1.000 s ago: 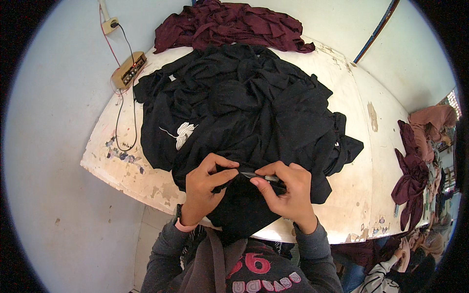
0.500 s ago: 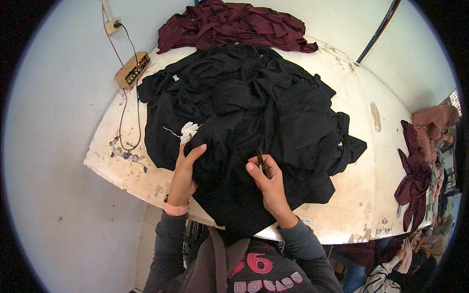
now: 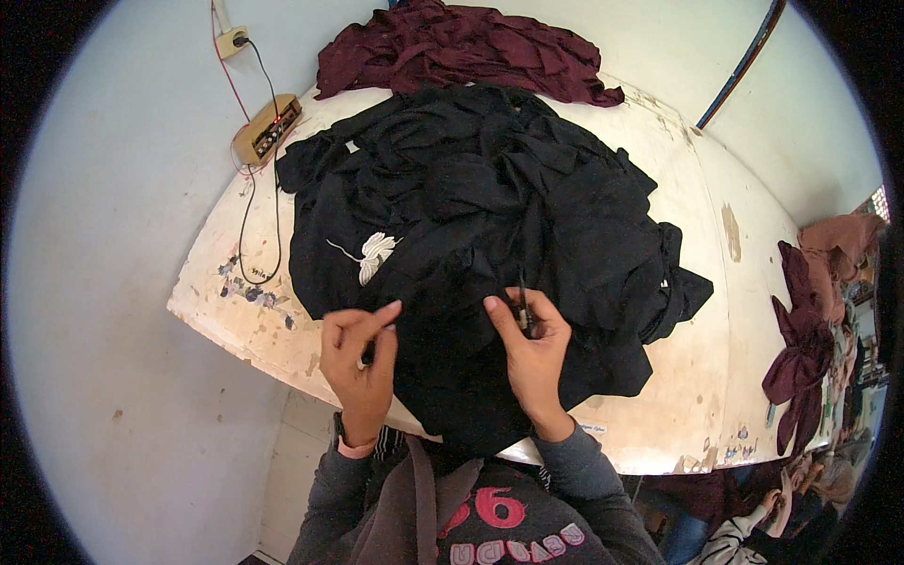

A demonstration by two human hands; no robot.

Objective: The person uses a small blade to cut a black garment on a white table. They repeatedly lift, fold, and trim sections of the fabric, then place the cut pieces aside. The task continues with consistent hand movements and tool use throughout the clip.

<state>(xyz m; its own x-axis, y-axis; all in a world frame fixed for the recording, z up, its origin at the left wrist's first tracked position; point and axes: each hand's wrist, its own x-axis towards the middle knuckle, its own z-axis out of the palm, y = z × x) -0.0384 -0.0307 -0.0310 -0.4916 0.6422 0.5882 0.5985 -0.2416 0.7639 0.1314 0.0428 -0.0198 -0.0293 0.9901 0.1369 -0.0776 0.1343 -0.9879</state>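
A large heap of black cloth (image 3: 471, 207) is spread over the table in front of me. My left hand (image 3: 358, 363) is at the heap's near left edge, thumb and forefinger curled around a bit of the cloth; the fingers are slightly blurred. Dark thread snips (image 3: 524, 306) stick up from my right hand (image 3: 537, 353), whose fingers are closed round them. The thumb of that hand rests against the cloth. A small bundle of white thread (image 3: 377, 256) lies on the black cloth, beyond my left hand.
A maroon cloth pile (image 3: 461, 52) lies at the table's far side. At the left wall stands a brown box with a cord (image 3: 267, 130). The worn white table (image 3: 678, 377) reaches right toward more maroon cloth (image 3: 799, 348) and another person's arm (image 3: 749, 527).
My left hand has drawn back toward me from beside the white thread, and its fingers have curled. The right hand has moved slightly right, still with the snips.
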